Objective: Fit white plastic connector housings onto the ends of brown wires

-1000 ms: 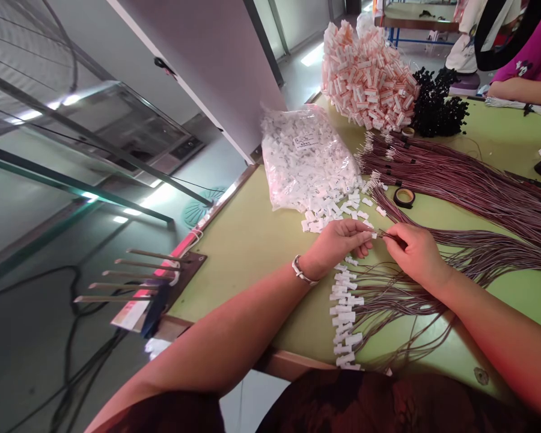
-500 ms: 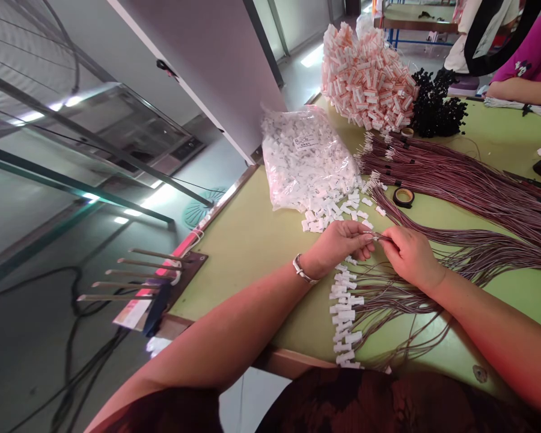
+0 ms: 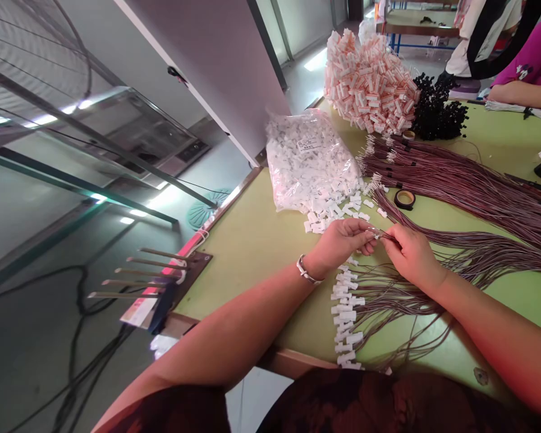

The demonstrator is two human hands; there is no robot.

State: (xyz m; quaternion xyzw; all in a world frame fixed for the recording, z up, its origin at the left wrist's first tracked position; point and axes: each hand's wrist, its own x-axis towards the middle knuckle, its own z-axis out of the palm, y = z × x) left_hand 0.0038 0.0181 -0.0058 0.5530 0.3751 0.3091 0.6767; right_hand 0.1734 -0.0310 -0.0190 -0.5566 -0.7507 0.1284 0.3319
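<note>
My left hand [image 3: 346, 239] is closed in a pinch, its fingertips meeting those of my right hand. Something small and pale shows at these fingertips, too small to make out. My right hand [image 3: 413, 255] is closed on thin brown wires, whose ends point toward the left hand. Below both hands lies a row of white connectors [image 3: 346, 315] with brown wires [image 3: 388, 294] running off to the right. Loose white connectors [image 3: 318, 221] are scattered just beyond the left hand, by the mouth of a clear plastic bag [image 3: 311, 156] full of them.
Bundles of brown wires [image 3: 460, 174] spread over the green table [image 3: 243, 240], near a tape roll [image 3: 404, 199]. Behind stand a heap of pinkish-white connectors [image 3: 372, 84] and a black pile [image 3: 439, 111]. A rack of metal rods [image 3: 148, 273] juts from the left edge. A co-worker's arm [image 3: 523, 94] rests at far right.
The whole view has shifted slightly, so things appear a little further right and lower. Both hands keep their closed grip, fingertips together.
</note>
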